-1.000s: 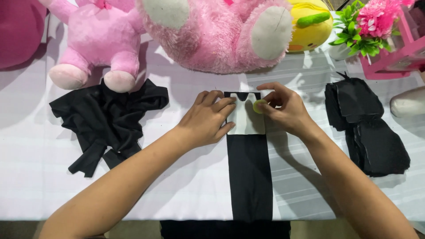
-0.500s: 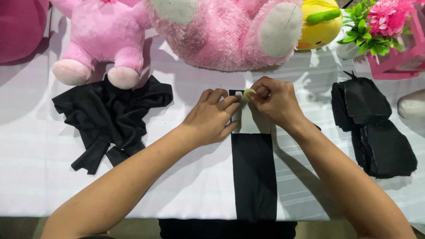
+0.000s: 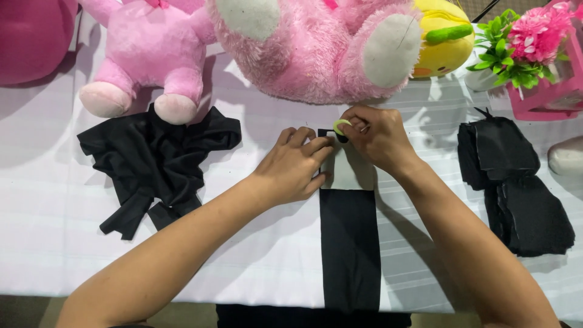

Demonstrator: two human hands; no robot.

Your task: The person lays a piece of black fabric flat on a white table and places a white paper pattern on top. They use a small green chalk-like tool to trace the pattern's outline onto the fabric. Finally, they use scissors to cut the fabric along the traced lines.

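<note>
Black strip (image 3: 350, 249): matt woven cloth, smooth, no sheen. White card (image 3: 351, 173) on its upper end: matt, paper-like, flat. Small green ring (image 3: 340, 125) at right hand (image 3: 379, 138): smooth, looks plastic. Bench (image 3: 54, 218) cover: white cloth, faint woven stripes, slight sheen. Crumpled black heap (image 3: 155, 164): soft matt fabric. Folded black stack (image 3: 516, 182): same matt cloth. Pink plush toy (image 3: 316, 48): shaggy, fuzzy pile.

head view, looking steeply down from above

the single camera sits over the near edge of the worktop (image 3: 73, 243), faces its far side where plush toys (image 3: 316, 48) line up, and stays close to both forearms.
</note>
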